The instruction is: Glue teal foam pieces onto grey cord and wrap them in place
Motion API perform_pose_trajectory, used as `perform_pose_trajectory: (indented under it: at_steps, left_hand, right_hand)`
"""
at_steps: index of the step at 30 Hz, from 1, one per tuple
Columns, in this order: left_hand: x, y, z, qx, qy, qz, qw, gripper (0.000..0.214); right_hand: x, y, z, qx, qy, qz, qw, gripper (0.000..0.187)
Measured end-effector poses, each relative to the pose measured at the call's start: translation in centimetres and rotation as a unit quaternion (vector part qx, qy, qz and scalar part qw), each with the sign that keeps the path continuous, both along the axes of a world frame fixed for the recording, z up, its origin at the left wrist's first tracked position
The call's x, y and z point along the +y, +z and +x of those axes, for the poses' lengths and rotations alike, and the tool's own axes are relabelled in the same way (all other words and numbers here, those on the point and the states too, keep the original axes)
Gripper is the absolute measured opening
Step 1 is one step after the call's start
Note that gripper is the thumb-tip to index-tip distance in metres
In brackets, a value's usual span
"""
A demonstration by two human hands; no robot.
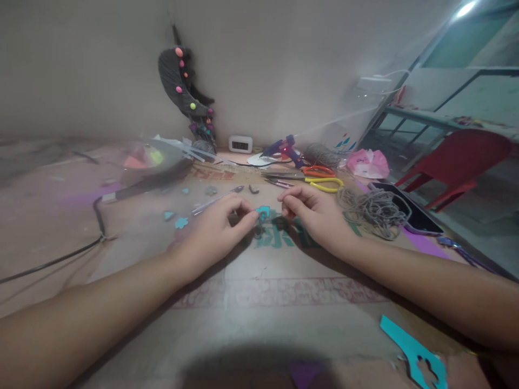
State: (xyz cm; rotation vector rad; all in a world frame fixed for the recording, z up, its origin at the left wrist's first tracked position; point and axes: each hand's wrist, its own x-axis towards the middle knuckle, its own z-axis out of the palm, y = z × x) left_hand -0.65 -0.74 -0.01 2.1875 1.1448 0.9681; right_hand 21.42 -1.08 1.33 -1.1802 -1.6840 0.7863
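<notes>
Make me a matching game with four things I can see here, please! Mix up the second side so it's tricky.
Things:
1. Crescent decoration
2. Glue gun
3. Turquoise cutout
4. Chair

Where or how:
A. At the fingertips of the left hand
B. Red, over on the right side of the picture
C. Hanging on the wall
D. Blue-purple, with a small red light

Right pairs: 1-C, 2-D, 3-A, 4-B
</notes>
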Motion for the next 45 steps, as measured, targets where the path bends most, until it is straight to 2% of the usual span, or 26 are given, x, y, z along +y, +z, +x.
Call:
perform_pose_trajectory:
  at_steps: [4,7,13,17,23,25,28,30,33,36,42,45]
  left_hand:
    - [0.1,0.0,-0.1,-0.016,0.009,-0.016,1.0,0.024]
    - [0.1,0.0,-0.1,-0.02,0.006,-0.012,1.0,0.023]
    - [0.2,-0.1,0.1,-0.019,-0.003,0.012,1.0,0.022]
    - [0.1,0.0,0.2,-0.017,-0.025,-0.017,0.999,0.022]
    - [-0.1,0.3,0.1,-0.03,-0.036,-0.067,0.997,0.025]
    - [-0.1,0.3,0.1,-0.033,-0.033,-0.078,0.996,0.028]
    - [0.0,0.3,0.1,-0.043,-0.009,-0.078,0.996,0.027]
    - [0.0,0.2,0.1,-0.055,0.012,-0.053,0.997,0.026]
    - [0.1,0.1,0.2,-0.069,0.025,-0.024,0.997,0.023]
    - [0.0,0.1,0.2,-0.07,0.025,-0.023,0.997,0.023]
    - [0.0,0.1,0.2,-0.063,0.028,-0.023,0.997,0.022]
    - [0.0,0.0,0.1,-0.063,0.025,-0.023,0.997,0.022]
  right_hand:
    - [0.0,0.0,0.0,-0.025,0.003,-0.012,1.0,0.02]
    - [-0.2,0.0,-0.2,-0.051,0.036,-0.03,0.998,0.027]
    - [-0.9,-0.1,-0.6,-0.07,0.089,-0.041,0.993,0.025]
    - [-0.8,-0.1,-0.5,-0.062,0.08,-0.049,0.994,0.025]
    - [-0.7,-0.2,-0.5,-0.069,0.11,-0.048,0.99,0.023]
    - [-0.6,-0.2,-0.5,-0.051,0.109,-0.045,0.992,0.022]
    - [-0.5,-0.1,-0.5,0.032,0.094,-0.04,0.994,0.02]
    - [-0.6,-0.2,-0.6,0.073,0.107,-0.073,0.989,0.021]
    - [-0.9,-0.5,-1.0,0.097,0.165,-0.161,0.968,0.033]
    - [-1.1,-0.8,-1.2,0.107,0.199,-0.18,0.957,0.031]
    - [-0.6,-1.2,-1.0,0.085,0.139,-0.101,0.982,0.027]
    - [-0.5,-1.1,-0.8,0.033,0.11,-0.102,0.988,0.025]
